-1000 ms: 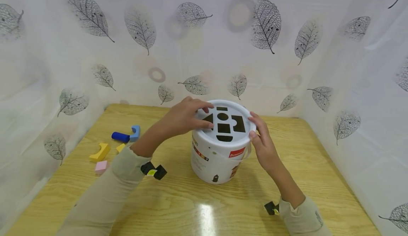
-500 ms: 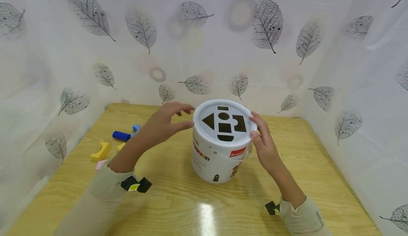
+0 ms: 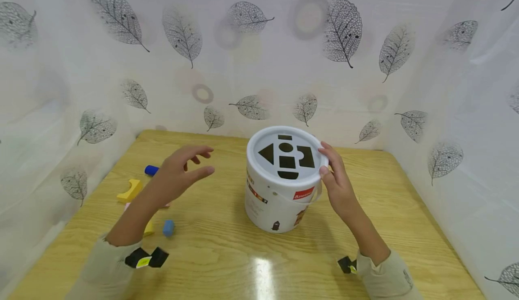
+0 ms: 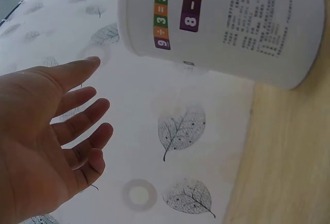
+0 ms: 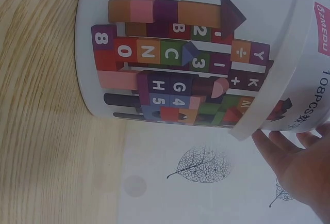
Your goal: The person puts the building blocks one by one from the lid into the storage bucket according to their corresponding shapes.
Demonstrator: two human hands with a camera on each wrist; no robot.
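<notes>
A white bucket stands upright on the table, its white lid pierced by dark cut-outs: a triangle, a circle, rectangles and other shapes. My right hand holds the rim from the right, thumb and fingertips over the edge. Printed pictures of blocks cover the bucket's side in the right wrist view. Left of the bucket, my left hand is in the air with nothing in it, thumb and fingers apart. The left wrist view shows this hand palm in view, fingers slightly bent, away from the bucket.
On the left of the wooden table lie a yellow arched block, a blue cylinder and a light blue block. Another yellow piece and pink bits are partly behind my left arm. A leaf-patterned curtain surrounds the table.
My left hand has come off the lid and moved left and toward me, over the blocks' side. The right hand has stayed at the rim, and the bucket stands in place.
</notes>
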